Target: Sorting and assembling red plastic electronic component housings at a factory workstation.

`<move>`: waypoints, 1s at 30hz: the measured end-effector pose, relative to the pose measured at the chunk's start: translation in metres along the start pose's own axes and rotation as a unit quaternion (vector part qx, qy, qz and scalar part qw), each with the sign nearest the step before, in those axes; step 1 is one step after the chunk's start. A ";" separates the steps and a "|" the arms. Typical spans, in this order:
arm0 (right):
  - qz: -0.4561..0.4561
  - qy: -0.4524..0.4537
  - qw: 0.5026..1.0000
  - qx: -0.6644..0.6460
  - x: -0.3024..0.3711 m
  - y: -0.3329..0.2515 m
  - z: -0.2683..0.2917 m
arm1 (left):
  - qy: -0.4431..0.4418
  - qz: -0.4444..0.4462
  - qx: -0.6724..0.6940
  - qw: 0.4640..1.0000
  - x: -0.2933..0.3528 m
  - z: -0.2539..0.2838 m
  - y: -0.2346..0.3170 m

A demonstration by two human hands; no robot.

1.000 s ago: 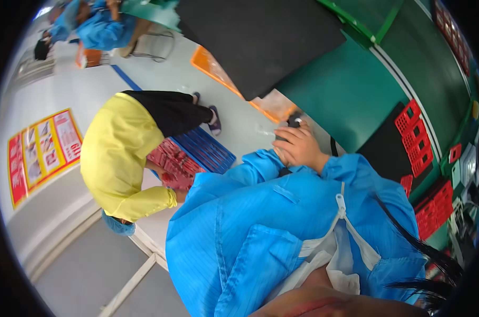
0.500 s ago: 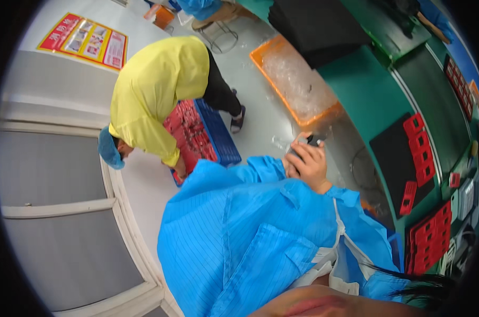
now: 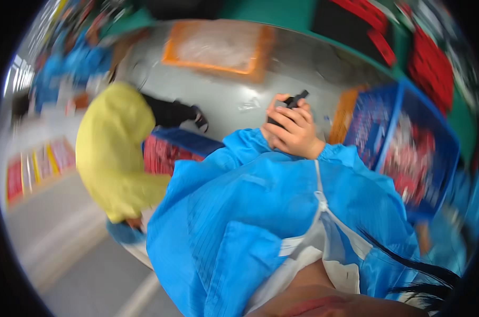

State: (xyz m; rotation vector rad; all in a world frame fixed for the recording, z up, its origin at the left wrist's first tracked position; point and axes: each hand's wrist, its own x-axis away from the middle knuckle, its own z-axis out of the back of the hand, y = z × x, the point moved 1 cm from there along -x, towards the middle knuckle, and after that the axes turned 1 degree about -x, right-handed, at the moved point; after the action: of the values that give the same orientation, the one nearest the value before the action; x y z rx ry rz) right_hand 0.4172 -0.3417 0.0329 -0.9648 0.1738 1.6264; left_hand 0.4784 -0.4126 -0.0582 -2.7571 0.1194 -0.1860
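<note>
In front of my blue work coat, both my hands are held close together. My left hand point(image 3: 271, 138) and my right hand point(image 3: 298, 133) are closed round a small black object point(image 3: 279, 120), the right hand's fingers lying across it. A narrow black piece point(image 3: 299, 98) sticks out above the fingers at the far side. The fingers cover most of the object, so its kind cannot be made out. Blue sleeves reach down to both wrists.
A person in yellow point(image 3: 113, 153) bends over a blue crate point(image 3: 192, 141) of red parts at left. Close on my right stands another blue crate point(image 3: 390, 129) with red and pale pieces. Ahead are an orange bin point(image 3: 255, 71) of clear plastic and a green bench point(image 3: 292, 15).
My view has swung to the right, bringing the right-hand blue crate into sight. The bench and orange bin now lie straight ahead. My hands still hold the black object together.
</note>
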 end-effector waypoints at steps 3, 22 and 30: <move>-0.065 0.057 0.993 0.082 0.037 -0.018 0.021 | 0.069 0.146 0.065 0.985 -0.019 0.014 -0.028; -0.670 0.290 0.607 0.315 0.489 -0.183 0.249 | 0.287 0.384 -0.626 0.615 -0.135 0.296 -0.464; -0.594 0.321 0.702 0.226 0.480 -0.079 0.358 | 0.096 0.144 -0.801 0.573 -0.175 0.097 -0.384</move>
State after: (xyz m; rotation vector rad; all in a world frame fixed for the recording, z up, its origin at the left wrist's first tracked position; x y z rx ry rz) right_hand 0.3204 0.2518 -0.0232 -0.8848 0.3136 -0.0126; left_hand 0.3417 -0.0025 -0.0251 -4.3513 1.4710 -0.4426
